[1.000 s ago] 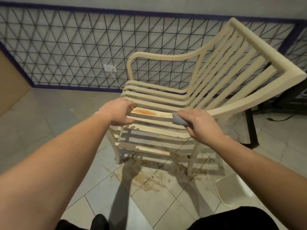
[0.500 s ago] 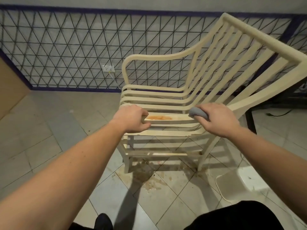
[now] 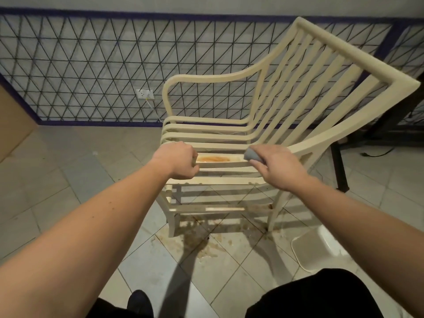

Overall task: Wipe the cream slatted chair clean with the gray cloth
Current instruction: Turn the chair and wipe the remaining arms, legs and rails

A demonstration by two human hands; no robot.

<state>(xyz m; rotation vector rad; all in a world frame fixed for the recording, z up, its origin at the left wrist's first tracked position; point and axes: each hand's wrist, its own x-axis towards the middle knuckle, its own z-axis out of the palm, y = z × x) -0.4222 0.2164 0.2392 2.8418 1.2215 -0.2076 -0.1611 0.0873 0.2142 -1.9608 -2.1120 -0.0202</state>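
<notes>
Chair (image 3: 229, 145): cream, slatted, standing on tiled floor (image 3: 68, 180).
Stain (image 3: 213, 159): orange, on a chair seat slat.
Left hand (image 3: 177, 160): curled round the slat's left end, beside the stain.
Right hand (image 3: 278, 167): gripping gray cloth (image 3: 252, 154), right of the stain.

One chair (image 3: 263, 138), one cloth (image 3: 252, 155), and two hands, left (image 3: 177, 160) and right (image 3: 278, 167). One orange stain (image 3: 213, 159) marks a seat slat. One white basin (image 3: 317, 249), one wall socket (image 3: 144, 94).

A tiled indoor room: floor tiles (image 3: 57, 180), patterned wall (image 3: 91, 65), wall socket (image 3: 144, 93).
</notes>
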